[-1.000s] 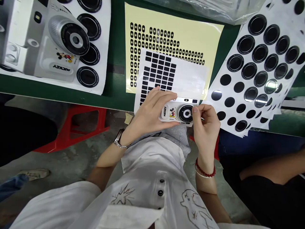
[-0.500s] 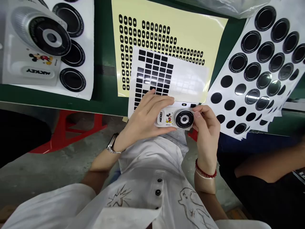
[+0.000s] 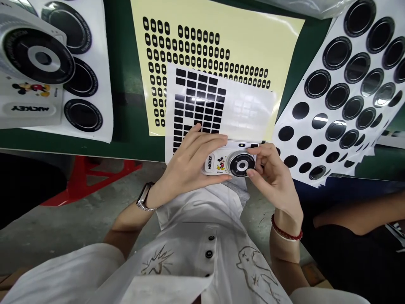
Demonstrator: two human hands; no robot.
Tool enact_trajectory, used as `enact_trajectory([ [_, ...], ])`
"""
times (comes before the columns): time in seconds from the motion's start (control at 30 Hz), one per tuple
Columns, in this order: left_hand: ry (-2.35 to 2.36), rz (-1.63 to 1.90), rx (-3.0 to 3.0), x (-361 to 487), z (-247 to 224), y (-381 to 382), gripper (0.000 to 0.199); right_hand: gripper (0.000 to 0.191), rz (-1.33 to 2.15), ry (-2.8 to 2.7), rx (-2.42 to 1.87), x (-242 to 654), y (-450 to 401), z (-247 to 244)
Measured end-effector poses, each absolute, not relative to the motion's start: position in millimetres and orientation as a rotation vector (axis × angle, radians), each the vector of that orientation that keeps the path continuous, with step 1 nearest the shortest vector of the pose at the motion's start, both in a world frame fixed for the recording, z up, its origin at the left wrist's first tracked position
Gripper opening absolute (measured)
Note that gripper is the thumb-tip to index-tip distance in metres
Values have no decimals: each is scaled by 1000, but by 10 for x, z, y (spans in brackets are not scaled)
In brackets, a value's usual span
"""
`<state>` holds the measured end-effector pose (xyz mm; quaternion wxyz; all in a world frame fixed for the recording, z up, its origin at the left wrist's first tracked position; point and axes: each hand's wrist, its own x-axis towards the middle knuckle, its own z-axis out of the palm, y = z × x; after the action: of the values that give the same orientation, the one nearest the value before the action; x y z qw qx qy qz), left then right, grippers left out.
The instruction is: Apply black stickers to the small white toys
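My left hand [image 3: 193,158] and my right hand [image 3: 268,173] together hold a small white camera-shaped piece with a Mickey print [image 3: 229,162] just below the table edge. It has a round black-and-silver lens ring [image 3: 241,164]. My left fingers lie across its left part, and my right fingertips pinch its right end beside the ring. Behind it lies a white sheet of black rectangular stickers [image 3: 196,99], partly hidden by my left hand, on a pale yellow sheet of small black rounded stickers [image 3: 205,46].
A white sheet of round black stickers [image 3: 335,97] lies at right, and another [image 3: 82,71] lies at left under a larger Mickey camera model [image 3: 31,71]. The green table [image 3: 122,93] has a plastic bag [image 3: 303,6] beyond it. Below stands a red stool [image 3: 85,177]. A co-worker's forearm [image 3: 354,211] shows at right.
The camera piece has turned from a slight tilt to nearly level. My right fingers have shifted further onto its lower right. The whole view has slid left as my head moved.
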<state>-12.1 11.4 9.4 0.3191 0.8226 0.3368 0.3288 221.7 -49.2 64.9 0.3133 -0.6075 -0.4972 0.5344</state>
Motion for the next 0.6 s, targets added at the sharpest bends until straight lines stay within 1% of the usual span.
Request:
enact_trajectory([
  [0.07,877,873,2169,-117,93,113,74,32,1367,-1376,-1643,2189,-512,669],
  [0.2,872,869,2172,-114,106,119,71,39,1161,-1363,-1784,1984,-535,657],
  [0.33,875,867,2172,-119,114,119,70,35,962,-1246,-1873,1774,-530,583],
  [0.43,889,846,2170,-124,123,108,71,32,876,-1147,-1906,1683,-498,530],
  [0.53,912,808,2161,-129,149,97,70,24,833,-1095,-1852,1682,-464,500],
  [0.6,928,773,2148,-133,172,95,71,21,883,-1085,-1785,1751,-467,492],
])
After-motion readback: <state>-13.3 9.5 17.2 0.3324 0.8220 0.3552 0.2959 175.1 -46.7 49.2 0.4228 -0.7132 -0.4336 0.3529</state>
